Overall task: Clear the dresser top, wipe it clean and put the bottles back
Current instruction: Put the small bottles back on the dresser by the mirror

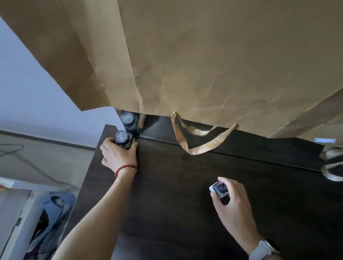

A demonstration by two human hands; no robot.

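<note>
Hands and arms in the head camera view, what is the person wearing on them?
Both forearms are bare, with no sleeves in view. The left hand has a bracelet of red beads round its wrist, with a thin gold-coloured strand beside it. The right hand has a watch with a pale grey strap and a dark face on its wrist. No rings or gloves are visible.

My view is dim, lit softly from the left; the dresser top (200, 199) shows faint sheen, edges bend, lower left blurs.
</note>
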